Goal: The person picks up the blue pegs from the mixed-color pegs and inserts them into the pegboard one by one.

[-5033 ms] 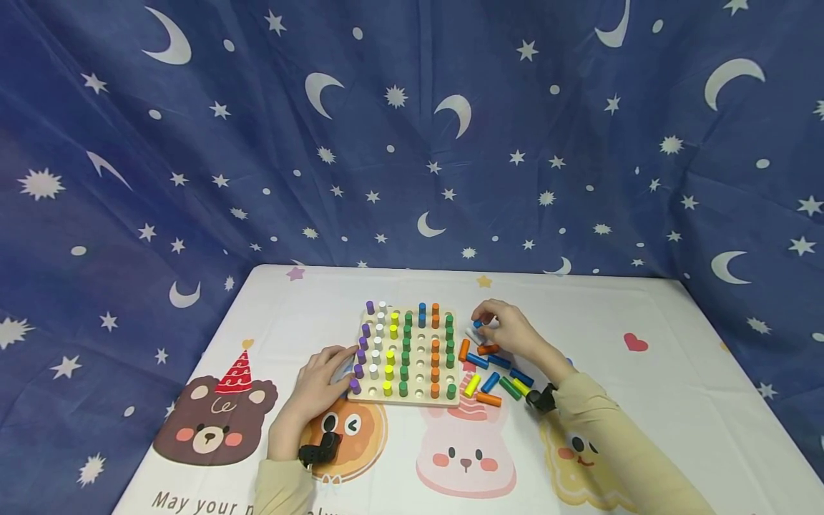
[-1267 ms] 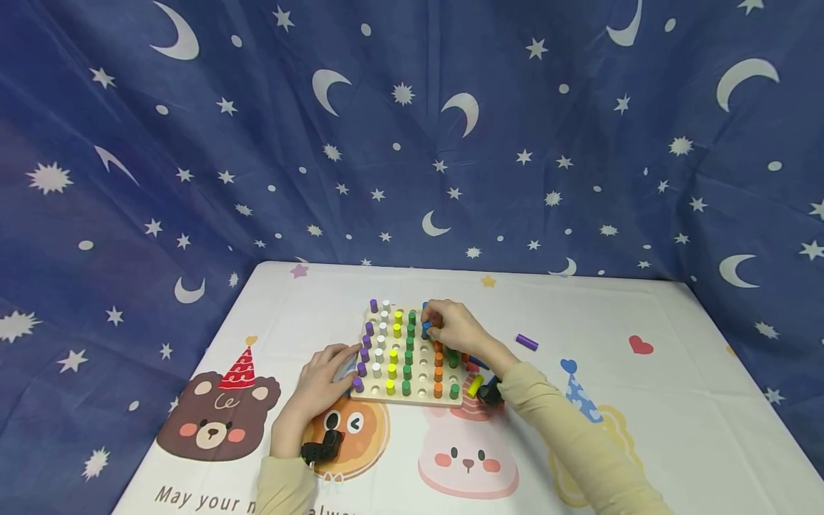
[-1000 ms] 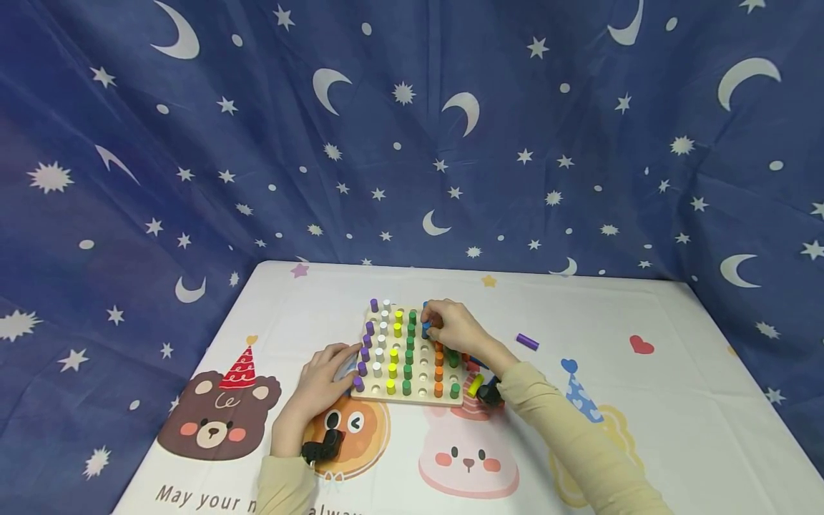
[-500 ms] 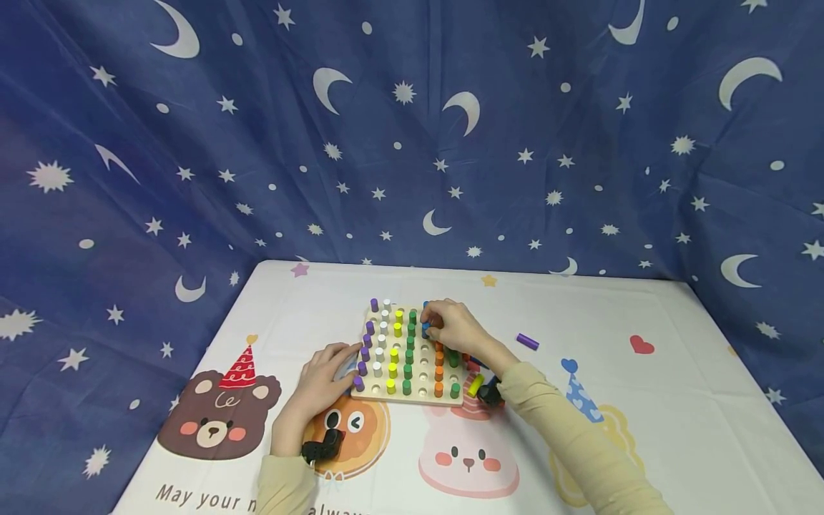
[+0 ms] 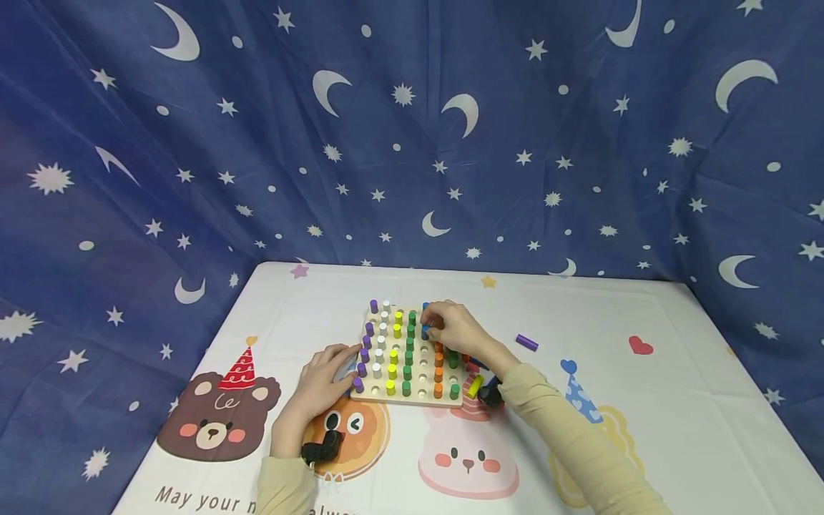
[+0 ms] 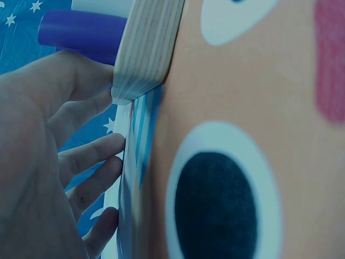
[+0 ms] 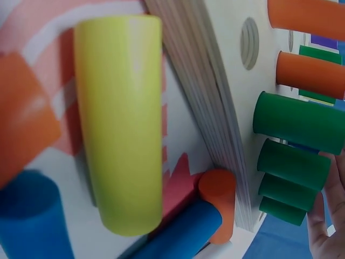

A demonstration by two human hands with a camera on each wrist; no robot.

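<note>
A wooden pegboard (image 5: 407, 400) lies on the table with columns of coloured pegs standing in it. Over its back right part, my right hand (image 5: 458, 327) pinches a blue peg (image 5: 425, 333) between thumb and fingers, upright at the blue column; how deep it sits cannot be told. My left hand (image 5: 322, 379) rests at the board's left edge beside the purple pegs (image 5: 364, 355). In the left wrist view its thumb and index finger touch the board's corner (image 6: 145, 59) below a purple peg, the other fingers loosely spread. In the right wrist view, fingertips (image 7: 337, 199) show past green pegs (image 7: 294, 162).
Loose pegs lie right of the board, partly hidden by the right forearm: a yellow peg (image 7: 121, 129), a blue peg (image 7: 183, 232) and orange ones (image 7: 223, 189). A purple peg (image 5: 526, 342) lies farther right. A starry blue curtain (image 5: 412, 143) hangs behind the table.
Five seconds ago my right hand held a blue peg over the loose pile; it has moved left onto the board. Over the last second both hands have stayed nearly still.
</note>
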